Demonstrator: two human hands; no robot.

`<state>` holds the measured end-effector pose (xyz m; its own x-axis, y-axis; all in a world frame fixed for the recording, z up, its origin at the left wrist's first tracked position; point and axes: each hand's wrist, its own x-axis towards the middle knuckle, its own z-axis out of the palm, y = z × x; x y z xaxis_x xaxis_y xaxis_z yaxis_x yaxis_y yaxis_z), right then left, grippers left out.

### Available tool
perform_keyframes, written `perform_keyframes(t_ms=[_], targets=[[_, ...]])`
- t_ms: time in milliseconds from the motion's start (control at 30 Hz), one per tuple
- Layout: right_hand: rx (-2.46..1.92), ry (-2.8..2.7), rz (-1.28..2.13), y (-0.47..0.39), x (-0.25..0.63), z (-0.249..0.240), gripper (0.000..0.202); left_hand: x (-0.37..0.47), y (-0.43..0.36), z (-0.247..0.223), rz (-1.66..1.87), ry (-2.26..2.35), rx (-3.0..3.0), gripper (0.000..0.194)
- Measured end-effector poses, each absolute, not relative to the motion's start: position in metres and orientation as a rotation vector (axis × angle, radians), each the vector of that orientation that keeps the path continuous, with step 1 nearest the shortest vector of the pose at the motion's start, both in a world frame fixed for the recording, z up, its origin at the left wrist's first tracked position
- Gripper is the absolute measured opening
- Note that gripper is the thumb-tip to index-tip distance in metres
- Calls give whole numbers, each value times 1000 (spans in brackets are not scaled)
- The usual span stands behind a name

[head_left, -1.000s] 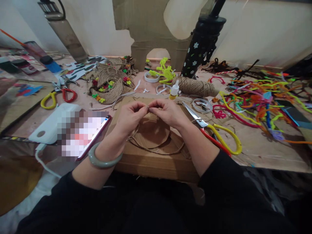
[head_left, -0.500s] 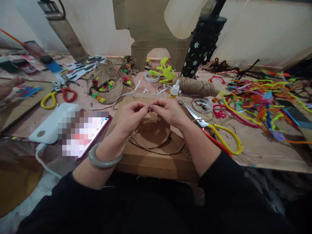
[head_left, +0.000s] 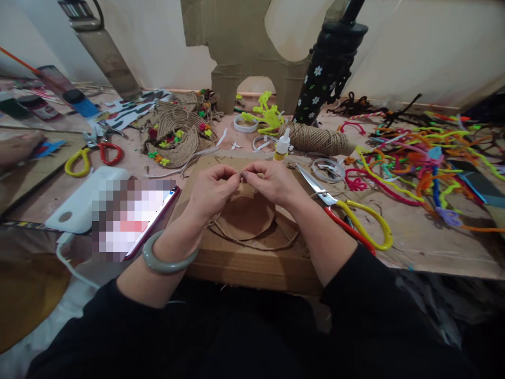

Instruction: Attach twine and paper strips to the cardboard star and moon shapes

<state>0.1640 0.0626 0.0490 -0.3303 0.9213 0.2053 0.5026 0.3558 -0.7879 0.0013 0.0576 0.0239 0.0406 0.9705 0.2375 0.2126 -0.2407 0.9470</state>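
Observation:
My left hand (head_left: 215,189) and my right hand (head_left: 270,181) meet above a cardboard block (head_left: 252,271), fingertips pinched together. Between them is a tiny bit of what looks like jute twine, mostly covered by the fingers. Below lies a round cardboard disc (head_left: 248,218), partly hidden by my hands. A loop of brown twine (head_left: 256,246) curves around the disc's near side and passes under my wrists. Just beyond my right hand stands a small glue bottle (head_left: 282,145) with a white tip. Scissors (head_left: 339,202) with yellow and red handles lie beside my right forearm.
A phone (head_left: 152,216) and white power bank (head_left: 79,202) lie left, near pliers (head_left: 97,150). Behind are coiled twine pieces (head_left: 179,123), a twine spool (head_left: 315,138), a bottle (head_left: 108,60) and a flowered umbrella (head_left: 327,68). Pipe cleaners (head_left: 430,158) spread right. Another person's hand (head_left: 19,147) is far left.
My hands stay pinched together in nearly the same place, with only slight finger movement. The other person's hand at the far left has come further into view.

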Motion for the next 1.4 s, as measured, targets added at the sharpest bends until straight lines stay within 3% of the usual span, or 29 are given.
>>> perform_keyframes(t_ms=[567, 1400], targets=[[-1154, -1877, 1008, 64, 163, 48, 22, 0, 60, 19, 1293, 1173, 1495, 14], [-1158, -1830, 956, 65, 162, 44, 20, 4, 57, 28, 1380, 1122, 1465, 22]])
